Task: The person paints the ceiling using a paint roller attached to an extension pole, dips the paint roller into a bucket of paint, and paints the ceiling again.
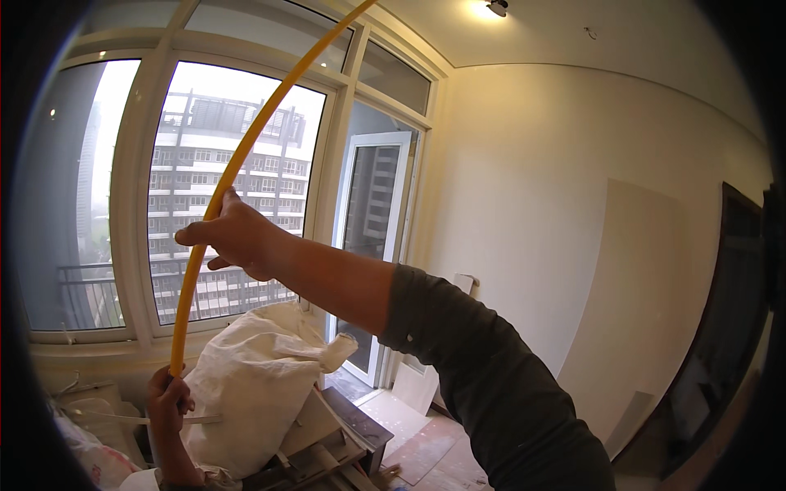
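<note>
A long yellow flexible tube (264,123) rises in a curve from the lower left to past the top edge. Low down, my left hand (167,401) is closed around its bottom part. Farther up, my right hand (239,239) grips the same tube, thumb across the front and another finger behind it. My right arm, in a dark sleeve, reaches in from the lower right. The tube's upper end lies out of view.
A stuffed white sack (246,376) stands beside my left hand, near a dark-edged table (360,430) with boards. Behind the tube are tall framed windows (237,188) and an open glass door (372,196). A bare wall (524,196) runs along the right.
</note>
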The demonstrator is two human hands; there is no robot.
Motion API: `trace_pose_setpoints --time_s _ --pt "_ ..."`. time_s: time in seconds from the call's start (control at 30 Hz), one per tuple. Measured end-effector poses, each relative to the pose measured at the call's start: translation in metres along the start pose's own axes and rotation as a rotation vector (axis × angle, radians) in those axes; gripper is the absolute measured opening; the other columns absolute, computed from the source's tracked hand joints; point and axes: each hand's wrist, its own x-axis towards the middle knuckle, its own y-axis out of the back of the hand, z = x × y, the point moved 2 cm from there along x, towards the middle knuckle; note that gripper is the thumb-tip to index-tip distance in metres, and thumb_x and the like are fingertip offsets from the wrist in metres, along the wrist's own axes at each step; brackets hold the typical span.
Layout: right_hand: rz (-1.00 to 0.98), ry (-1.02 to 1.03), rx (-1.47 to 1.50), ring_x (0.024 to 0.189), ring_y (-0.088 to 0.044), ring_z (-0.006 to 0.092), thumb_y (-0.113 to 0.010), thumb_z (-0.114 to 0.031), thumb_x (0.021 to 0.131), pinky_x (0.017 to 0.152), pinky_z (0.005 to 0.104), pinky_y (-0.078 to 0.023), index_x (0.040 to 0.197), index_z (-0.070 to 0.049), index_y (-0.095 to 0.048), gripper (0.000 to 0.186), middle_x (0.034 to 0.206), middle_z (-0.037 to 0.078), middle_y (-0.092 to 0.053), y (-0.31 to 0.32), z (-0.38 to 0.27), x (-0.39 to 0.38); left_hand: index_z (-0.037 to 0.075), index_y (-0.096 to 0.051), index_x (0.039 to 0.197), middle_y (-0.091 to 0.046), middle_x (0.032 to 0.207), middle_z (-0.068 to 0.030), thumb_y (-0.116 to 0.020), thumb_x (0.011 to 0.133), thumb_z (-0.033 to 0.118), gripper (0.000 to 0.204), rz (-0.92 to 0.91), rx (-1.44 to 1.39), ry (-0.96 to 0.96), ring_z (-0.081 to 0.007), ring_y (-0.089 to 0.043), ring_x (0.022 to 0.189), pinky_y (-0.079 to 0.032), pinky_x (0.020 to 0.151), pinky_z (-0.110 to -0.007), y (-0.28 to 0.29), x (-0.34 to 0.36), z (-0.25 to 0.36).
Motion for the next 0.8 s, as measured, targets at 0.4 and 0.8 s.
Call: trace_pose_setpoints --time_s 0.4,0.8 --pt "0.071 0.061 -0.001 0.131 -0.052 0.0358 -0.082 -0.028 0.083 0.1 0.0512 -0.054 0.137 0.005 -0.037 0.077 0.13 0.023 -0.052 0.064 -0.013 -0.014 -0.003 -0.063 0.118 -0.053 0.061 -0.0009 -0.063 0.097 0.016 0.028 -0.093 0.043 -0.018 -0.0067 -0.044 0.041 -0.044 0.042 -0.024 -0.069 0.017 0.037" --pt "0.328 0.07 0.019 0.112 -0.059 0.032 -0.081 -0.025 0.084 0.091 0.0485 -0.058 0.119 0.006 -0.056 0.053 0.113 0.02 -0.058 0.221 0.016 -0.023 -0.004 -0.065 0.117 -0.054 0.063 -0.0005 -0.067 0.096 0.014 0.028 -0.201 -0.004 0.036 -0.0062 -0.046 0.043 -0.042 0.041 -0.023 -0.221 0.093 -0.004"
